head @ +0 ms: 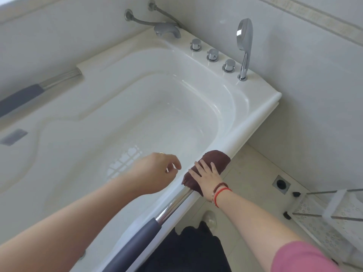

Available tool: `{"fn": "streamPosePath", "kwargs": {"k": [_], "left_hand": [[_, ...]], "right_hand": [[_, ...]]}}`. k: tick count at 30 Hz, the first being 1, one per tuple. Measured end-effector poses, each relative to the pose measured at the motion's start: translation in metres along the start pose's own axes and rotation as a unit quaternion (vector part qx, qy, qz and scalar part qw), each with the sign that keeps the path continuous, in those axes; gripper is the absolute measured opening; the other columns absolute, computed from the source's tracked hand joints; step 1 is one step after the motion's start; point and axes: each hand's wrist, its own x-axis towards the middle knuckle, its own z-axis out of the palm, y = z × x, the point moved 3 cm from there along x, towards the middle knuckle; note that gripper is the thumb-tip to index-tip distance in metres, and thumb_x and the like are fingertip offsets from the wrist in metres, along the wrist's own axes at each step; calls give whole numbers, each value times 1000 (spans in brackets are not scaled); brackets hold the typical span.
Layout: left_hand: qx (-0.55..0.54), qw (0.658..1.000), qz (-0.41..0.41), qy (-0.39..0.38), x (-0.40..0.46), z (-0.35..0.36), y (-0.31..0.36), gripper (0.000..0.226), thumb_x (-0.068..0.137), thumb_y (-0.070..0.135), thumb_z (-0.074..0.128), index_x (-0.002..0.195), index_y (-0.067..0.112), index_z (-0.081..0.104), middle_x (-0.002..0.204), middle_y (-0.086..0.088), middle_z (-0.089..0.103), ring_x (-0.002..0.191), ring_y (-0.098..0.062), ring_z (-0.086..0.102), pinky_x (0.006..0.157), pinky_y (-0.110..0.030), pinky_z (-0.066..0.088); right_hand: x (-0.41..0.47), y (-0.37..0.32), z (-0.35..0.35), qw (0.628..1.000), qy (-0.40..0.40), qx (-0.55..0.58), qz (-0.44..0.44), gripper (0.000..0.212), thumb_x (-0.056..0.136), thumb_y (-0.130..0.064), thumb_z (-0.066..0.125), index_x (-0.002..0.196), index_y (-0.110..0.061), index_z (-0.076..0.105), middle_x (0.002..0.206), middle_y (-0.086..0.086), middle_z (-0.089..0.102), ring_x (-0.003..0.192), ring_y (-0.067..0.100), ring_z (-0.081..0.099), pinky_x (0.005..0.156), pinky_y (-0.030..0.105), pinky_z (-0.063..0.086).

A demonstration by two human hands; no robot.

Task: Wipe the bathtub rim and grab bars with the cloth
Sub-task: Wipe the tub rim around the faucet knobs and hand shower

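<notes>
From my head camera, the cloth (208, 169) is a dark brown, matte rag, folded into a rough oblong with a rounded far end. It lies draped over the near rim (253, 124) of the white tub, right where the near bar (169, 209) meets the rim, so it covers the bar's far end. That bar is shiny chrome next to the cloth and has a grey sleeve closer to me. The rim itself looks glossy and white, curving away to the corner by the wall.

My right hand (207, 178) lies flat on top of the cloth, palm down, fingers (201, 167) spread and pointing away along the rim. It presses on the cloth without gripping it. My wrist carries a red cord and a string of dark beads, and a pink sleeve shows at my upper arm.

My left hand (157, 169) hangs over the tub's inside, just beside the cloth but not touching it. Its fingers are loosely curled, thumb and fingertips close together, holding nothing. A ring shows on one finger.

A second bar (35, 91), chrome and grey too, runs along the far side. The spout (167, 30), three knobs (213, 54) and the shower head (244, 36) stand on the end ledge.
</notes>
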Motion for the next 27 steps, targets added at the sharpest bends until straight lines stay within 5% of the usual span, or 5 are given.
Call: {"fn": "streamPosePath", "kwargs": {"k": [5,20,27], "left_hand": [[-1,1000,11,12,-1,4,-3,25,94,24,41,110,27,60,90,11,54,80,-9,49,63,-16,36],[23,999,24,-4,12,28,-22,28,95,23,36,114,26,57,104,5,60,82,-13,48,72,-22,37],[10,1000,13,-15,19,37,-30,30,95,20,34,114,26,57,107,4,60,82,-13,47,74,-23,41]], "right_hand": [[5,-3,1,1000,-10,-25,10,93,81,-11,63,150,-19,1,155,20,-4,143,35,-10,114,49,-4],[17,11,-4,999,23,26,19,84,77,-4,61,146,-23,17,154,13,10,144,30,-2,115,44,-5],[9,-18,3,996,12,50,69,78,84,-5,54,148,-16,11,156,18,-3,142,36,-11,113,49,-10]]}}
